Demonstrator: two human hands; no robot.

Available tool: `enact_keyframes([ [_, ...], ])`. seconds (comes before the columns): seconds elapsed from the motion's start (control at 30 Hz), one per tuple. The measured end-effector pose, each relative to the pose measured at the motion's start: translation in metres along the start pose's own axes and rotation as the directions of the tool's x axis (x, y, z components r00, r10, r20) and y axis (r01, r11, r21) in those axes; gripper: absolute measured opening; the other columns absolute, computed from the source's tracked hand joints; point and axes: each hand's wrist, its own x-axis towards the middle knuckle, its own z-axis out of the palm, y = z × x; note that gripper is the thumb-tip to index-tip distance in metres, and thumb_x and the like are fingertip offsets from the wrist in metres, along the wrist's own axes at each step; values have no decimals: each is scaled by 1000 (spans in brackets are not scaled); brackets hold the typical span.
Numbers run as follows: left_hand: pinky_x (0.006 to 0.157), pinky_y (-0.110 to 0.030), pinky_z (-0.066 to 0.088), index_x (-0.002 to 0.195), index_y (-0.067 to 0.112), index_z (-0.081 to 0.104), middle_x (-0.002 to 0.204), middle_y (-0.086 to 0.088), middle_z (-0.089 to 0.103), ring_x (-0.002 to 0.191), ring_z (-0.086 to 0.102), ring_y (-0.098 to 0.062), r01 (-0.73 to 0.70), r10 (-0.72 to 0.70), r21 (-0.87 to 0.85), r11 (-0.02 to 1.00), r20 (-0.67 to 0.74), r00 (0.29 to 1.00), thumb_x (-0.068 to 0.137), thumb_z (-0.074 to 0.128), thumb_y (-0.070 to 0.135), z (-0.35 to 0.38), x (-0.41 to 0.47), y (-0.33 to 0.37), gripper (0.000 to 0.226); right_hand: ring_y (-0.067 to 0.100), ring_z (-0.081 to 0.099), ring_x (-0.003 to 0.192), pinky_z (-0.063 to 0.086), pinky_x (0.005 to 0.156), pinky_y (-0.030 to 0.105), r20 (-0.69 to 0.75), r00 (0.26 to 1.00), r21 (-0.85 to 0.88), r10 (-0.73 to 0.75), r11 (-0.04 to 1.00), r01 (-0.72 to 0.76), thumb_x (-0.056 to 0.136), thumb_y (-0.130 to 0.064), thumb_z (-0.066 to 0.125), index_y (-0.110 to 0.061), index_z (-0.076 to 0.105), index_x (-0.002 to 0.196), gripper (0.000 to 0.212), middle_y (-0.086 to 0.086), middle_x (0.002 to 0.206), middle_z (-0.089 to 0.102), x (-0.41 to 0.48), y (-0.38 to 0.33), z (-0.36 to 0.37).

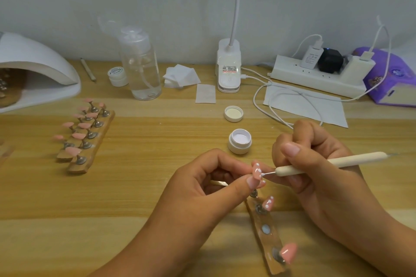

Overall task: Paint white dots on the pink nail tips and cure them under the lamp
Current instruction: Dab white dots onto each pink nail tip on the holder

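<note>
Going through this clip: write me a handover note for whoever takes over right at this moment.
Left hand pinches a pink nail tip, partly dotted white, over the near wooden strip.
Right hand holds the dotting pen, point at that tip.
Open white gel jar sits behind the hands.
Done: one dotted tip on the strip.
Left: finish this tip, dot the plain tip at the strip's near end and the plain tips on the left racks, then cure under the lamp far left.
</note>
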Motion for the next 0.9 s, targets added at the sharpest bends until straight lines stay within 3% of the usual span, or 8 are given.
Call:
enact_keyframes([
  [0.1, 71, -17, 50, 74, 27, 73, 92, -10, 75, 80, 66, -12, 2, -2, 7, 1000, -14, 1000, 61, 75, 40, 0, 0, -1, 19, 4, 45, 46, 50, 57, 21, 9, 1000, 7, 4, 1000, -4, 72, -19, 68, -25, 49, 57, 24, -2, 53, 45, 0, -1, 0],
  [0.27, 73, -17, 50, 76, 28, 72, 93, 1, 76, 84, 66, -10, -5, 5, 5, 1000, 27, 1000, 64, 74, 38, 0, 0, 1, 15, 5, 46, 48, 49, 56, 20, 15, 1000, -1, 5, 1000, -5, 72, -18, 66, -24, 50, 57, 22, -4, 54, 48, -1, -1, 0],
  [0.4, 73, -19, 50, 74, 27, 72, 93, -7, 75, 83, 66, -13, 3, -3, 13, 1000, 1, 1000, 62, 75, 39, 0, 0, 0, 17, 5, 45, 47, 48, 56, 20, 7, 1000, 0, 7, 1000, -7, 72, -18, 65, -24, 50, 57, 22, -3, 54, 46, -1, -1, 0],
  [0.9, 75, -15, 51, 79, 24, 71, 94, 5, 76, 85, 66, -7, -20, 19, 9, 1000, 28, 999, 67, 73, 37, 0, 1, 1, 18, 6, 40, 47, 48, 58, 21, 9, 1000, 1, 26, 1000, -26, 71, -19, 65, -23, 48, 57, 23, -1, 53, 43, -1, -1, 0],
])
